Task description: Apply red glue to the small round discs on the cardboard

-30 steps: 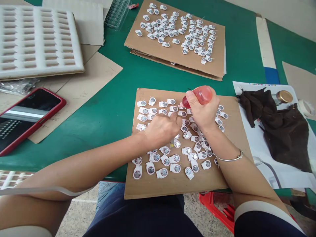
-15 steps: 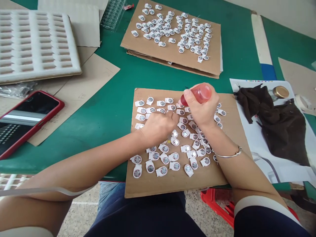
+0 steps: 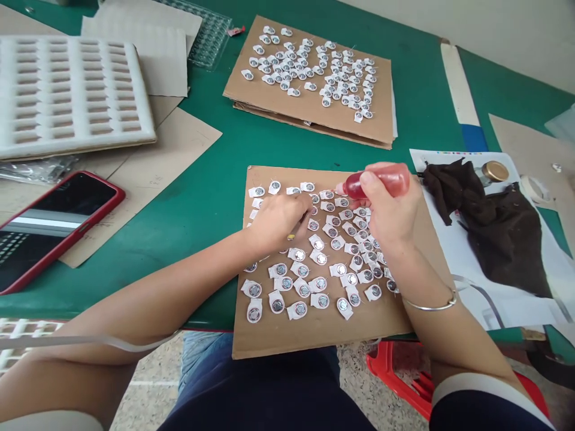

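Note:
My right hand [image 3: 395,215] is wrapped round a small red translucent squeeze bottle [image 3: 375,181], tipped on its side with its nozzle pointing left, close over the upper rows of small parts. Each part is a round silvery disc [image 3: 318,257] with a white tab; many lie spread on a brown cardboard sheet [image 3: 265,340]. Over the left side of that sheet, my left hand [image 3: 282,216] is closed, fingertips down among the discs. A thin tool with a yellowish end [image 3: 291,237] shows under its palm; the fingers hide most of it.
A cardboard stack [image 3: 309,127] with many similar discs lies farther back. To the left are a red-cased phone [image 3: 58,221] and a white slotted tray [image 3: 76,90]. On the right, dark cloth [image 3: 503,239] and a gold-lidded jar [image 3: 495,172] rest on white paper.
The squeeze bottle in my right hand has moved right and tilted flatter. My left hand has shifted slightly left, and the thin tool shows more. The view has shifted a little.

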`<state>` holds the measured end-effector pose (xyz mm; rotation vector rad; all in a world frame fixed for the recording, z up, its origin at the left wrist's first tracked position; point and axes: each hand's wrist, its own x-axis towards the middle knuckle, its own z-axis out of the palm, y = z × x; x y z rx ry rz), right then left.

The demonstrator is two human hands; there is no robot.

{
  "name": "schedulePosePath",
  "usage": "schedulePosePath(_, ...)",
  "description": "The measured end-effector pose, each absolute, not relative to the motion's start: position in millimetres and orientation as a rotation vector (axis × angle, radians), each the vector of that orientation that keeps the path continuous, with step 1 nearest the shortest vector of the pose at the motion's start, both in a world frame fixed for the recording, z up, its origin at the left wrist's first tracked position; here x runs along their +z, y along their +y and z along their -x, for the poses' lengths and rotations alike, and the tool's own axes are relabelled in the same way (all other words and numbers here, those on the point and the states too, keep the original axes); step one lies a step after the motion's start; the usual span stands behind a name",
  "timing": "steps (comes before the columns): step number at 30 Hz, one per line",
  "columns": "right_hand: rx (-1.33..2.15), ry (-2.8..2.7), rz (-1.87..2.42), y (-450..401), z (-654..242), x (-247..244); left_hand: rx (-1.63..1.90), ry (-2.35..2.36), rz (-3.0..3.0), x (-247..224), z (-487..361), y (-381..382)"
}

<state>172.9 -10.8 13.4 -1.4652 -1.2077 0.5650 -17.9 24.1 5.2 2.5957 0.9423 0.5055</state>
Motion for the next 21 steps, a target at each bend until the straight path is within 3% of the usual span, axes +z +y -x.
schedulePosePath(10, 0.169, -1.337, 1.566, -23, -165, 6, 0.494, 0.926, -2.609, 3, 18, 24)
schedulePosePath(21, 0.218, -1.354, 1.606, -21, -168, -3, 0.533, 0.913, -2.64, 3, 19, 23)
